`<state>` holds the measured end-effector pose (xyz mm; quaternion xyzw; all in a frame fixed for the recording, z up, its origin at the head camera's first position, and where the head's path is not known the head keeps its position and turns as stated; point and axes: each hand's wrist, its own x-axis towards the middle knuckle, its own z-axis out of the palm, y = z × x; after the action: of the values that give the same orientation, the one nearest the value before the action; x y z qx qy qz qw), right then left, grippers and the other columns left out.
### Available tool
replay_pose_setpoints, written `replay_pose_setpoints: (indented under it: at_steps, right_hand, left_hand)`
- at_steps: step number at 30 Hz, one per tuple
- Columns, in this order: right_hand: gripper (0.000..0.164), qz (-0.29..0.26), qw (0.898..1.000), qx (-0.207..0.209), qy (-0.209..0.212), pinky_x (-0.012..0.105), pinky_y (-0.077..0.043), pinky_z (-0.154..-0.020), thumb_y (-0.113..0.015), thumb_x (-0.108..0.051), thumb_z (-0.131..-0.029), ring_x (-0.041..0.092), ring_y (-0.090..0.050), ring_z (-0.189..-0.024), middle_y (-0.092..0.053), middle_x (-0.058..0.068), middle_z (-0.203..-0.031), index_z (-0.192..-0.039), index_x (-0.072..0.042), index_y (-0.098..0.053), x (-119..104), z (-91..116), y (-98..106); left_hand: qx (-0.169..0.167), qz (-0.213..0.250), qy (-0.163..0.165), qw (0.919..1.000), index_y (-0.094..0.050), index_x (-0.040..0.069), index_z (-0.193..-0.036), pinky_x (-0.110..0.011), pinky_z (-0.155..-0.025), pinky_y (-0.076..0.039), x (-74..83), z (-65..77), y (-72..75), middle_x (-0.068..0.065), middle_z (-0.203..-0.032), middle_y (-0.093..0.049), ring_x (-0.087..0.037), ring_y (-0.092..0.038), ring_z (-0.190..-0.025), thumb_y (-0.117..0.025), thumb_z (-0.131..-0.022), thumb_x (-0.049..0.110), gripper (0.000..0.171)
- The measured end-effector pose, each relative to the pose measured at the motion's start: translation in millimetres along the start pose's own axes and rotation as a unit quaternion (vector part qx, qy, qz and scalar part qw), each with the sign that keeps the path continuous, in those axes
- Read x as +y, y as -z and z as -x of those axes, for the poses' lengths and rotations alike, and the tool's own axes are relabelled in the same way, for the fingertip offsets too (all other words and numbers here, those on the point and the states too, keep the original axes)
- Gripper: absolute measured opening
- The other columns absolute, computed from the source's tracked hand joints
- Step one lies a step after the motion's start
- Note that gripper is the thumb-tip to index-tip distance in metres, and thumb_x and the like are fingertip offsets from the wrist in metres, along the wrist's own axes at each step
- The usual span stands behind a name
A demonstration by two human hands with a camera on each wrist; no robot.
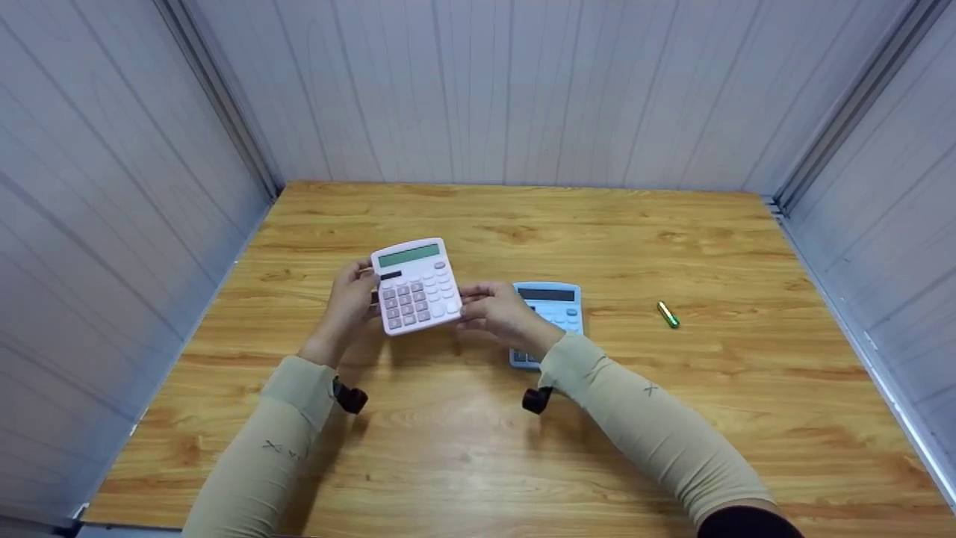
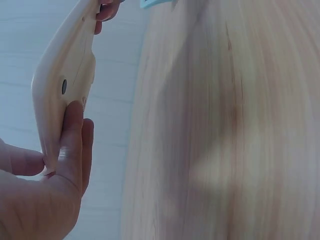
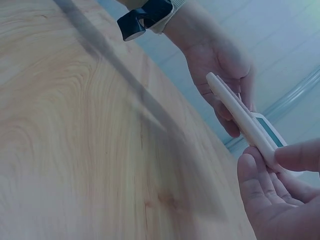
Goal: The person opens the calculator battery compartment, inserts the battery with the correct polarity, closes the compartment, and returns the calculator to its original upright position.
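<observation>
A pink calculator (image 1: 418, 288), keys and green display facing up, is held above the table between both hands. My left hand (image 1: 349, 299) pinches its left edge, thumb on top and fingers beneath, as the left wrist view shows on the calculator's underside (image 2: 75, 65). At the lower right edge, my right hand (image 1: 504, 314) grips it between thumb and fingers; the right wrist view has that hand (image 3: 280, 195) at the calculator's side (image 3: 245, 120). A blue calculator (image 1: 549, 299) lies on the table, partly hidden under my right hand and wrist.
A small green cylinder (image 1: 668, 314), like a battery, lies on the wooden table (image 1: 747, 403) to the right. Pale panel walls (image 1: 478, 90) enclose the table at the back and both sides. Small black wrist cameras (image 1: 349, 396) hang under both sleeves.
</observation>
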<state>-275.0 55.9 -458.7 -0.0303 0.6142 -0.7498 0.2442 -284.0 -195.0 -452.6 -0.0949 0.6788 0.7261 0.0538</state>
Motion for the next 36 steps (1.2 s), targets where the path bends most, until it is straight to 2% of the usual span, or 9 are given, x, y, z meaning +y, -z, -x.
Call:
replay_pose_setpoints:
  at_steps: [5,13,19,26,31,36]
  right_hand:
    - [0.039,-0.003,1.000,0.003,-0.001,0.035,-0.059,-0.081,-0.059,0.012,-0.087,0.025,-0.069,-0.090,-0.065,0.019,-0.114,-0.125,0.006,-0.059,-1,6,11]
    - [0.037,0.027,1.000,0.014,0.004,0.043,-0.056,-0.090,-0.063,0.008,-0.086,0.031,-0.069,-0.096,-0.064,0.019,-0.114,-0.122,0.001,-0.061,-4,16,26]
    - [0.036,0.030,0.999,0.009,0.011,0.041,-0.058,-0.086,-0.063,0.003,-0.089,0.031,-0.068,-0.095,-0.064,0.019,-0.113,-0.124,0.001,-0.059,-6,24,39]
    - [0.036,0.032,0.999,0.022,0.017,0.041,-0.057,-0.088,-0.064,-0.009,-0.094,0.021,-0.069,-0.087,-0.066,0.014,-0.108,-0.128,0.002,-0.056,-9,29,56]
    - [0.042,0.031,0.999,0.038,0.024,0.041,-0.056,-0.090,-0.060,-0.006,-0.095,0.023,-0.069,-0.090,-0.063,0.016,-0.110,-0.133,0.007,-0.049,-13,32,68]
    - [0.041,0.037,0.997,0.056,0.027,0.043,-0.054,-0.094,-0.061,-0.007,-0.095,0.026,-0.068,-0.096,-0.062,0.018,-0.114,-0.133,0.004,-0.050,-17,34,81]
  left_hand:
    - [-0.011,-0.012,-0.009,0.9998,-0.041,0.005,-0.139,-0.029,-0.067,-0.058,0.3,0.0,-12.5,-0.012,-0.121,-0.057,-0.015,-0.064,-0.081,-0.036,-0.104,0.010,0.036]
    - [-0.012,-0.008,-0.024,0.9996,-0.042,0.002,-0.137,-0.031,-0.067,-0.058,1.6,-1.7,-31.7,-0.014,-0.123,-0.056,-0.017,-0.063,-0.082,-0.035,-0.104,0.007,0.034]
    - [-0.016,0.001,-0.022,0.9996,-0.044,0.004,-0.138,-0.031,-0.066,-0.058,1.9,-2.3,-44.6,-0.014,-0.123,-0.057,-0.017,-0.064,-0.083,-0.035,-0.104,0.006,0.035]
    - [-0.040,-0.017,-0.026,0.9987,-0.047,0.004,-0.133,-0.032,-0.067,-0.058,3.7,-1.7,-55.5,-0.014,-0.119,-0.059,-0.019,-0.063,-0.085,-0.036,-0.104,0.007,0.032]
    - [-0.059,-0.032,-0.022,0.9975,-0.047,0.005,-0.136,-0.032,-0.071,-0.058,4.3,-0.6,-65.3,-0.014,-0.123,-0.058,-0.021,-0.063,-0.091,-0.038,-0.104,0.008,0.033]
    - [-0.087,-0.052,-0.021,0.9946,-0.049,0.008,-0.135,-0.032,-0.072,-0.058,3.4,-0.8,-77.5,-0.013,-0.121,-0.059,-0.022,-0.063,-0.094,-0.040,-0.104,0.010,0.033]
